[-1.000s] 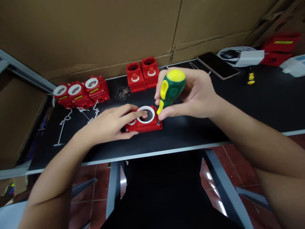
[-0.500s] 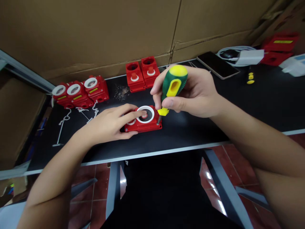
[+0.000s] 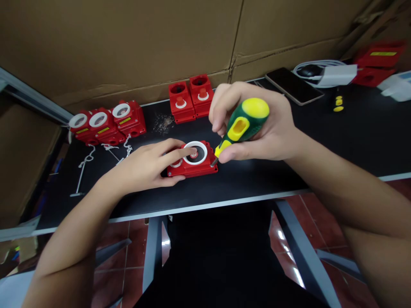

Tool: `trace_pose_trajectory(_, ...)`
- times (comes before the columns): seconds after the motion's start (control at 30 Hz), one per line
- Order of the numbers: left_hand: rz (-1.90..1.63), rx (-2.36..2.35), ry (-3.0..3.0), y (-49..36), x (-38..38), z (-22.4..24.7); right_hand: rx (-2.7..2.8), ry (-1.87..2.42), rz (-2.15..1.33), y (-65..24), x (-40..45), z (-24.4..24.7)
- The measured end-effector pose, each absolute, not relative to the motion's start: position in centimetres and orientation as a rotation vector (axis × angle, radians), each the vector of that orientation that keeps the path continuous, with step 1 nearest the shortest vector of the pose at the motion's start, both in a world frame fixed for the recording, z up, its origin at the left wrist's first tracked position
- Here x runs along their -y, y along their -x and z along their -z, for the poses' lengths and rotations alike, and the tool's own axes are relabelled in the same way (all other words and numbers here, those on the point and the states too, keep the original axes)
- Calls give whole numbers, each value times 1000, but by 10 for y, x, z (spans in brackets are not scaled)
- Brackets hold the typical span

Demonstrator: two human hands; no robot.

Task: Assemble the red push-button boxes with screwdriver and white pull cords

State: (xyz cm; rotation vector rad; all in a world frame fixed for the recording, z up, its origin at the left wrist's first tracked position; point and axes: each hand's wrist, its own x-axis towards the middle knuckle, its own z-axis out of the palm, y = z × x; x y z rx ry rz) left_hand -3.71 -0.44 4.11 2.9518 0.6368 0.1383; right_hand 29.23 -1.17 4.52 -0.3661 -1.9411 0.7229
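Observation:
A red plastic housing (image 3: 201, 170) with a white ring (image 3: 205, 149) and a dark round window lies on the black table. My left hand (image 3: 152, 164) grips its left side, thumb along the front edge and a fingertip on the window. In my right hand (image 3: 257, 115) is a green and yellow screwdriver (image 3: 239, 128), held between thumb and fingers with its handle tilted up to the right. Its tip meets the screw at the housing's right front corner. The fingers partly hide the housing's left end.
Two red boxes (image 3: 182, 114) stand by the cardboard wall, and three red units (image 3: 104, 130) with white rings at the left, near small metal hammers (image 3: 78, 184) on cords. At the right lie a phone (image 3: 293, 85), a white charger (image 3: 338, 76) and a small screwdriver (image 3: 338, 104).
The screwdriver's handle has tipped over to the right, its tip staying at the housing's corner. My right hand's fingers have shifted around it. My left hand keeps its hold on the housing.

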Motion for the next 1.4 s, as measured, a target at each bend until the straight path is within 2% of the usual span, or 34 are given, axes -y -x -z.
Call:
trace_pose_trajectory(0.53, -169, -661, -2987, 39, 7, -40, 1946, 383, -947, -298, 16, -47)
trace_pose_trajectory(0.77, -215, -623, -2983, 38, 6, -38, 1896, 298, -853, -293, 13, -46)
trace_pose_trajectory(1.1, -217, -622, -2980, 39, 5, -38, 1855, 508, -941, -297, 21, -50)
trace_pose_trajectory(1.23, -230, -623, -2964, 40, 6, -38, 1856, 447, -934, -298, 23, -51)
trace_pose_trajectory(1.4, -221, -615, -2943, 40, 6, -37, 1834, 327, -1118, -295, 24, -50)
